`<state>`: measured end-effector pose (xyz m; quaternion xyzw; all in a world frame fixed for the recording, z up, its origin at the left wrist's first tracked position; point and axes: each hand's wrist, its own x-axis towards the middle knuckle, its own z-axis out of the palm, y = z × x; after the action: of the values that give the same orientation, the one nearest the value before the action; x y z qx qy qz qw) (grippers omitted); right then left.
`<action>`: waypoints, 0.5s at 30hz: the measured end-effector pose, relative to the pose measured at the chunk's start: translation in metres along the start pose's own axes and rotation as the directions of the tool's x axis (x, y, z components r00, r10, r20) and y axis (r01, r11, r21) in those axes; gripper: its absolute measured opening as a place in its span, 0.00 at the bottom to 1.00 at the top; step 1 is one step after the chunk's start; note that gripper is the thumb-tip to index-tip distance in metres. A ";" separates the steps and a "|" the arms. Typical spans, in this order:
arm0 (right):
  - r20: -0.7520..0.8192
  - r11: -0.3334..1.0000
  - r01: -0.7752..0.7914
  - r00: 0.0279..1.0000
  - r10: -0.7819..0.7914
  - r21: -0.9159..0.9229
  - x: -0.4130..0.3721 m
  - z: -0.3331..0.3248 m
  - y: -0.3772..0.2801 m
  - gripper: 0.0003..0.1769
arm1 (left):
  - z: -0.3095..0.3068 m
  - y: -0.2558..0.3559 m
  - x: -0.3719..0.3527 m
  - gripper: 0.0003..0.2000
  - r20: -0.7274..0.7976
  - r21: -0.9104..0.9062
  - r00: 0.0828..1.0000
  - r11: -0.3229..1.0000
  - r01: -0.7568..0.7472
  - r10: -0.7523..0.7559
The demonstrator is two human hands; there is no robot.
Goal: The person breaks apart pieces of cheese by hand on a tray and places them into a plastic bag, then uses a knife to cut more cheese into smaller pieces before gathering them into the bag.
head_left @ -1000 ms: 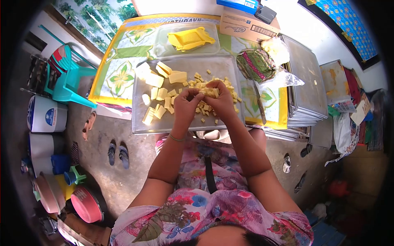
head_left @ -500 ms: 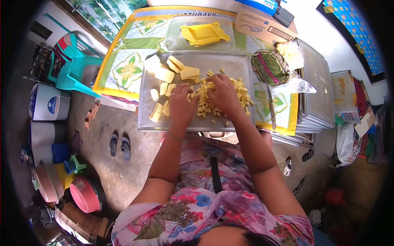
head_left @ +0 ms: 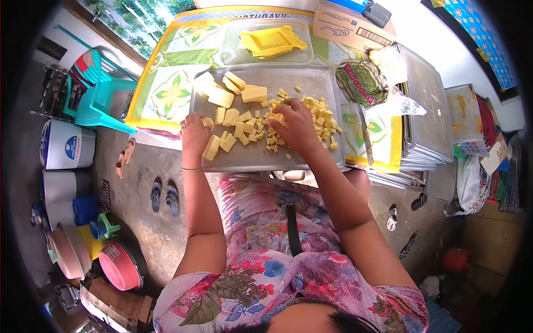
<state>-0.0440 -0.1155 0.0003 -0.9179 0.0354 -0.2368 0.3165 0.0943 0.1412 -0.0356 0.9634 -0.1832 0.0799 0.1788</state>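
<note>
A metal tray [head_left: 244,161] on the table bears pale yellow blocks [head_left: 254,94] at its left and a heap of small yellow cubes [head_left: 322,119] at its right. My left hand [head_left: 195,134] is at the tray's left edge, its fingers curled around a yellow piece [head_left: 208,123]. Over the left side of the heap lies my right hand [head_left: 297,125], fingers bent down among the cubes; whether it grips any is hidden. Medium chunks [head_left: 232,117] sit between the hands. To the right of the tray rests a knife [head_left: 366,136].
Behind the tray, a clear container [head_left: 230,47] holds a yellow grater [head_left: 273,41]. A cardboard box [head_left: 350,28], a green patterned cloth [head_left: 361,83] and plastic bags stand at the back right. Stacked trays [head_left: 422,105] are at the right, a teal chair [head_left: 102,105] at the left.
My left hand has moved left, from the middle chunks to the tray's left edge, uncovering pieces. My right hand has shifted slightly down and stays at the cubes.
</note>
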 end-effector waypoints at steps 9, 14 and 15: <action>0.063 0.853 -0.151 0.988 0.138 0.500 -0.022 -0.005 -0.037 0.16 | -0.029 0.060 -0.029 0.09 0.244 -0.954 0.958 0.143 0.265 -0.151; 0.296 0.382 -0.351 0.935 0.197 0.855 -0.023 -0.004 -0.042 0.20 | -0.037 0.126 -0.064 0.09 0.282 -0.957 0.959 -0.091 0.277 -0.044; 0.311 0.326 -0.361 0.930 0.196 0.874 -0.024 -0.007 -0.041 0.20 | -0.037 0.132 -0.067 0.09 0.281 -0.955 0.959 -0.108 0.276 -0.029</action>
<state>-0.0720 -0.0814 0.0197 -0.5801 0.0315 -0.0891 0.8090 -0.0213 0.0620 0.0257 0.5346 -0.0844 -0.1834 0.8206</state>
